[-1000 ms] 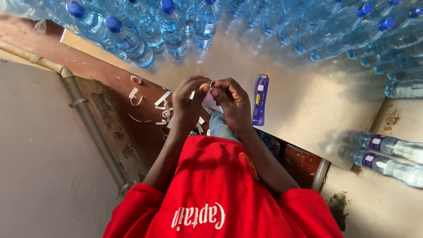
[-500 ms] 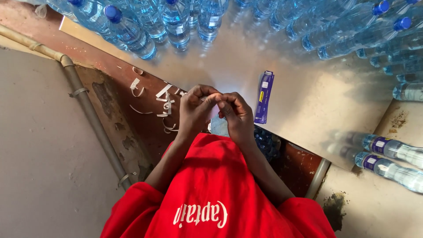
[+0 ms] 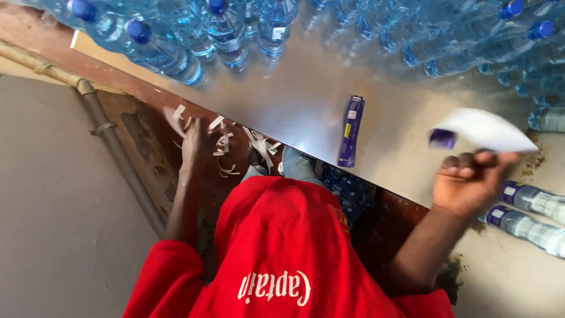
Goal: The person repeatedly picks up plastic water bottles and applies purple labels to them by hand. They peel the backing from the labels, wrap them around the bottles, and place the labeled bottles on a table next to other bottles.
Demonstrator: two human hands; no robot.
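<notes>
My right hand (image 3: pixel 468 184) is raised at the right, its fingers closed on a white label sheet with a purple end (image 3: pixel 484 131). My left hand (image 3: pixel 194 144) reaches down at the left over white paper strips (image 3: pixel 226 147) scattered on the dark floor; one white strip (image 3: pixel 175 118) lies at its fingertips, and motion blur hides whether it is held. A long purple label pack (image 3: pixel 351 131) lies on the shiny metal table (image 3: pixel 294 100) between my hands. My red shirt (image 3: pixel 282 253) fills the lower middle.
Several clear water bottles with blue caps (image 3: pixel 170 56) stand in rows along the far side of the table. Two bottles (image 3: pixel 532 215) lie on their sides at the right. A grey pipe (image 3: pixel 112 141) runs down the wall at the left.
My hands were together in front of me; they have parted. The right hand swung out right with the white label sheet, and the left dropped toward the paper strips.
</notes>
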